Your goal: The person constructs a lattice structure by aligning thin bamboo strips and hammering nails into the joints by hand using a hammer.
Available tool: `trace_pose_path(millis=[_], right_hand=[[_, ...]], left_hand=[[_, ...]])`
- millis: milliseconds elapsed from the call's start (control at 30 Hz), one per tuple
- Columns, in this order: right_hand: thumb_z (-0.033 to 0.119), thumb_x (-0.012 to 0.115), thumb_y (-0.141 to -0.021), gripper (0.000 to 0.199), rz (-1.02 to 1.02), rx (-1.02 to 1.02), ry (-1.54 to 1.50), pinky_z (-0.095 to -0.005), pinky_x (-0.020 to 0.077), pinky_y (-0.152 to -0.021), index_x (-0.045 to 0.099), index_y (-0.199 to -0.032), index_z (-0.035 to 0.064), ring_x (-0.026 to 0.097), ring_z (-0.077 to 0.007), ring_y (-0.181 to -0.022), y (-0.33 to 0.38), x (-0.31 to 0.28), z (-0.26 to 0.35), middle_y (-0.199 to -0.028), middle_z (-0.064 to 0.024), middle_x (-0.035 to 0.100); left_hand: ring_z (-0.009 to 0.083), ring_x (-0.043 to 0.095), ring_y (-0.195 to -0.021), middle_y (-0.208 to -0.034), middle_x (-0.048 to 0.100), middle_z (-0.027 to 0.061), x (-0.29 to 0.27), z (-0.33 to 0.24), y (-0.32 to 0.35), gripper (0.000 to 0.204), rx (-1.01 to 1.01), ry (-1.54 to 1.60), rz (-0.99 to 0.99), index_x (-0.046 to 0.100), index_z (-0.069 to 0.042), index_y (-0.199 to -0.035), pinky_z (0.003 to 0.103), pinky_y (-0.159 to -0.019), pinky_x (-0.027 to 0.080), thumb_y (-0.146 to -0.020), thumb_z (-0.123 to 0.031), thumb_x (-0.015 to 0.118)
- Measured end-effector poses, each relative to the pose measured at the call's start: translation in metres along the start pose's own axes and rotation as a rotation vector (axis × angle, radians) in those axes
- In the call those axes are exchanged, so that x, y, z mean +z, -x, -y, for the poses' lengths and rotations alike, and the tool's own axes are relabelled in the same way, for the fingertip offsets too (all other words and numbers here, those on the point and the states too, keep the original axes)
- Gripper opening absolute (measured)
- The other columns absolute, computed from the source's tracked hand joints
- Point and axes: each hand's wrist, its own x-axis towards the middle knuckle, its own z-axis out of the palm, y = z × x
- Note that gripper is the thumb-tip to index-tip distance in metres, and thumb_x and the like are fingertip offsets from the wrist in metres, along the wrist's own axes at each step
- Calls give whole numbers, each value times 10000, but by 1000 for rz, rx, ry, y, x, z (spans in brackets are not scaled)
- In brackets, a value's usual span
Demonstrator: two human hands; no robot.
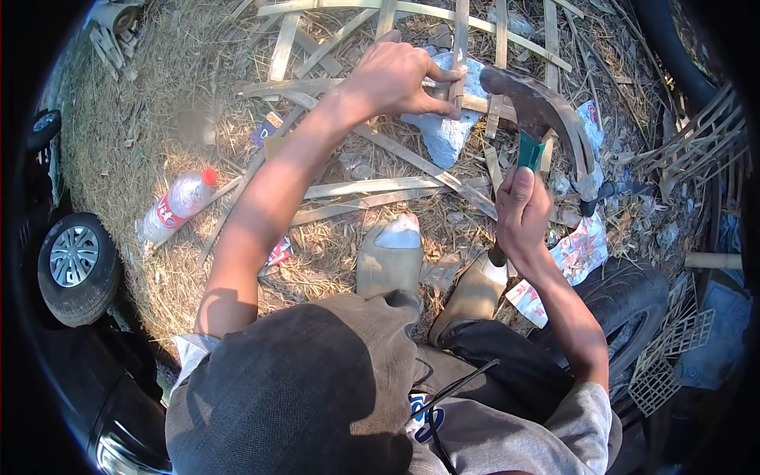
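My left hand (392, 77) reaches out to the top middle, thumb and forefinger pinched on an upright bamboo strip (461, 36). The strip crosses another one in a lattice of split bamboo over the straw. Beneath that crossing lies a pale bluish stone (450, 141). My right hand (524, 210) is wrapped round a claw hammer (546, 111) by its handle, green near the head. The dark metal head is just right of the pinched strip, its claw curving down to the right. Whether a nail sits between my left fingertips is too small to tell.
A plastic bottle with a red cap (170, 207) lies at left, near a parked car's wheel (75, 257). A loose tyre (613, 305) lies by my right foot. Lattice pieces (673, 356) are piled at right. My shod feet (389, 265) stand just below the bamboo.
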Motion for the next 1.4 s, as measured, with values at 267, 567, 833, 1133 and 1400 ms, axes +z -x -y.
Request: trace_pose_path(millis=[267, 567, 833, 1133, 1400], right_hand=[[400, 358, -1110, 481, 29, 68, 13, -325, 364, -472, 487, -829, 32, 456, -124, -500, -11, 2, 12, -575, -23, 460], [413, 319, -1116, 506, 45, -4, 134, -296, 305, -459, 474, -806, 43, 430, -88, -511, -19, -9, 6, -576, 13, 433], [349, 398, -1106, 434, 61, 16, 128, -360, 388, -474, 530, -858, 17, 501, -184, -484, -9, -3, 7, -558, -67, 487], [414, 323, -1115, 533, 59, 23, 204, -301, 345, -468, 480, -771, 39, 435, -116, -500, -21, -7, 9, -580, -21, 461], [415, 354, -1108, 505, 115, 71, 284, -362, 367, -460, 513, -839, 17, 466, -197, -468, -8, -3, -5, -569, -78, 489]], left_hand=[[272, 552, -546, -473, 466, 65, 1, 4, 2, 672, 44, -12, -45, 736, -267, -1241, 407, -867, 447, -740, -716, 747], [319, 682, -671, -531, 592, 77, 0, 1, 2, 618, 49, -79, -83, 759, -288, -1187, 424, -799, 535, -718, -690, 767], [318, 678, -654, -525, 585, 90, -1, -1, 0, 631, 49, -49, -77, 763, -265, -1182, 423, -814, 528, -714, -689, 770], [318, 686, -913, -614, 657, 87, -5, -7, -2, 633, -66, -57, 49, 758, -298, -1191, 443, -916, 506, -698, -694, 778], [316, 669, -885, -598, 621, 93, -9, -8, -5, 635, -71, -62, 88, 743, -306, -1219, 428, -969, 482, -716, -694, 762]])
